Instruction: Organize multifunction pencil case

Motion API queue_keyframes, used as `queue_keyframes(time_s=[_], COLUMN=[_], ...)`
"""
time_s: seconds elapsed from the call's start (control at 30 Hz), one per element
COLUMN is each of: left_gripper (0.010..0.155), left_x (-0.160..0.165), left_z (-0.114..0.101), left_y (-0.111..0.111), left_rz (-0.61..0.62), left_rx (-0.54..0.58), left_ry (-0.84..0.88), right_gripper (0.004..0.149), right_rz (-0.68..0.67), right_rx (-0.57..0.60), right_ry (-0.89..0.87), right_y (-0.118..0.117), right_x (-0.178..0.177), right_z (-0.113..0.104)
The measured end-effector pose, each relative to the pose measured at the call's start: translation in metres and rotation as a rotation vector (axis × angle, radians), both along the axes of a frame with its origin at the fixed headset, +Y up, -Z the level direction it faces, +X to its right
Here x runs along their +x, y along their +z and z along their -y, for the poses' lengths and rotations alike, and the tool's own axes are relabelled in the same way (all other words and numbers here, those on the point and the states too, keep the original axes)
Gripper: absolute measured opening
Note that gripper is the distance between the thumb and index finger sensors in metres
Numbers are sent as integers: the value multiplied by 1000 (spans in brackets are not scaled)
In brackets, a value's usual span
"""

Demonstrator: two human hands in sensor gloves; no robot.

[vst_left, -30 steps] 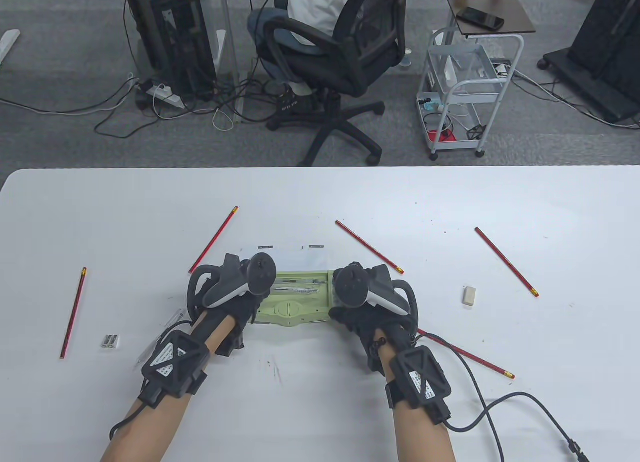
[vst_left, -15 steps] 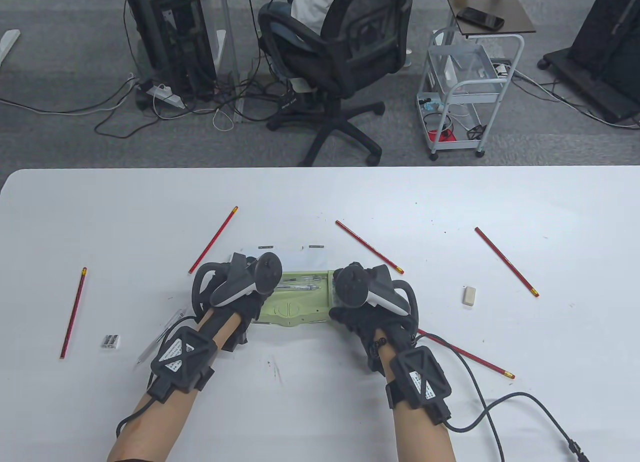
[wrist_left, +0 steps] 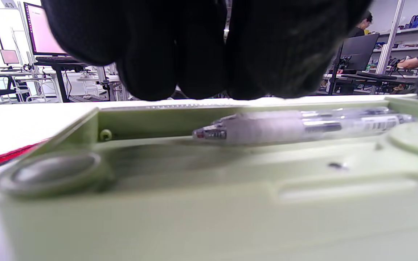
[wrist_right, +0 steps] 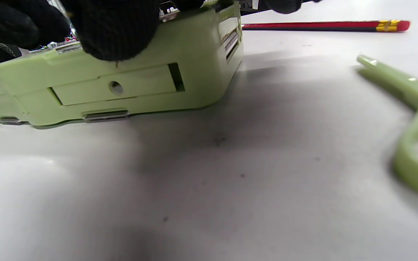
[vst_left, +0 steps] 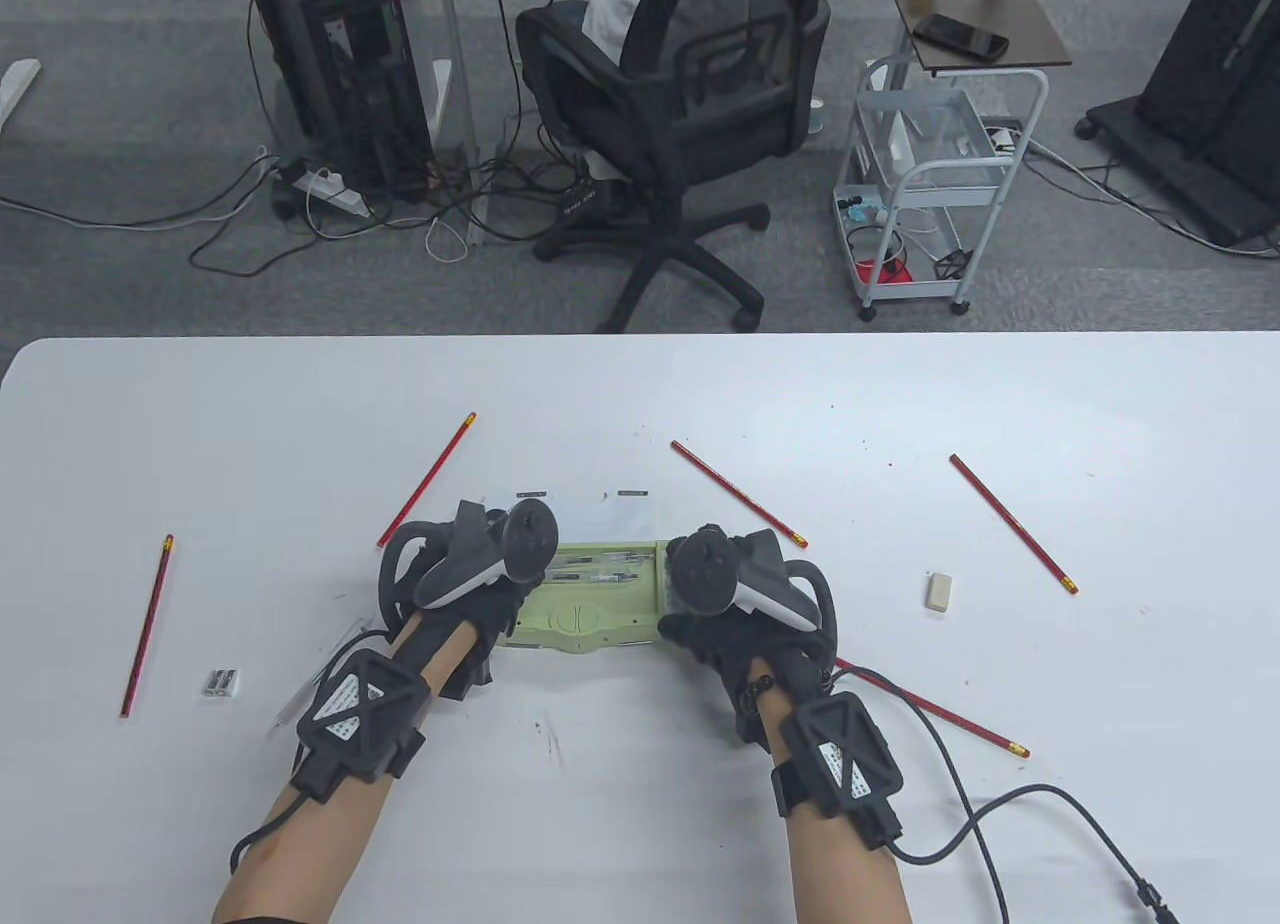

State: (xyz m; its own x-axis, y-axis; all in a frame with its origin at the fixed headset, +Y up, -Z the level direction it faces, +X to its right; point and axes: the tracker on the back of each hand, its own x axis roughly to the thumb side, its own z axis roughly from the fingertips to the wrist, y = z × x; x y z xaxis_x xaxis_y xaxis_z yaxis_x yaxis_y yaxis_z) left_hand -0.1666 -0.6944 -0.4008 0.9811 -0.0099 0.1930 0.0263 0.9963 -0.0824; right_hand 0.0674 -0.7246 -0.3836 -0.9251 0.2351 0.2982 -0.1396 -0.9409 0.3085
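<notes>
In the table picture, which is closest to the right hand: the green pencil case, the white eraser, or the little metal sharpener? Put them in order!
From the right hand:
1. Green pencil case, touching it, on its left.
2. White eraser, off to its right.
3. Metal sharpener, far left, beyond the left hand.

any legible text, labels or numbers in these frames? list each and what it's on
"43": white tag at the top left corner of the left wrist view, above a monitor.
Barcode-like print on the clear pens in the pencil case: too blurred to read.
Gold print on the red pencils: too small to read.
</notes>
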Motion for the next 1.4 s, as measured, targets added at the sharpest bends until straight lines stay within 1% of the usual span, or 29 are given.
queue_keyframes(time_s=[0.07, 0.17, 0.3, 0.47, 0.53, 0.6, 0.63, 0.8, 0.93, 1.1, 1.3, 1.4], left_gripper=[47, 49, 52, 54, 55, 56, 57, 60, 61, 59, 56, 54], left_x=[-5, -20, -54, -98, -114, -133, -137, -158, -165, -167, -165, -163], left_z=[-4, -17, -37, -45, -43, -39, -37, -13, 4, 15, 23, 25], left_y=[2, 7, 17, 36, 42, 50, 53, 75, 84, 87, 86, 86], left_rz=[4, -7, -56, -140, -181, -226, -240, -299, -360, -416, -421, -417], left_rx=[-3, 18, 39, 49, 33, -7, -17, -91, -139, -187, -222, -217], left_ry=[10, 50, 160, 195, 201, 217, 221, 229, 136, 3, -91, -150], right_gripper=[82, 82, 82, 82, 82, 82, 82, 82, 82, 82, 82, 82], right_rz=[0, 0, 0, 0, 0, 0, 0, 0, 1, 2, 2, 2], right_rx=[0, 0, 0, 0, 0, 0, 0, 1, 2, 2, 2, 2], right_ry=[1, 0, -1, -1, -1, -1, -1, -2, -3, -6, -7, -7], right_y=[0, 0, 0, 0, 0, 0, 0, 0, 1, 1, 1, 1], right_x=[0, 0, 0, 0, 0, 0, 0, 1, 0, 0, 0, 0], right_z=[0, 0, 0, 0, 0, 0, 0, 0, 0, 0, 0, 0])
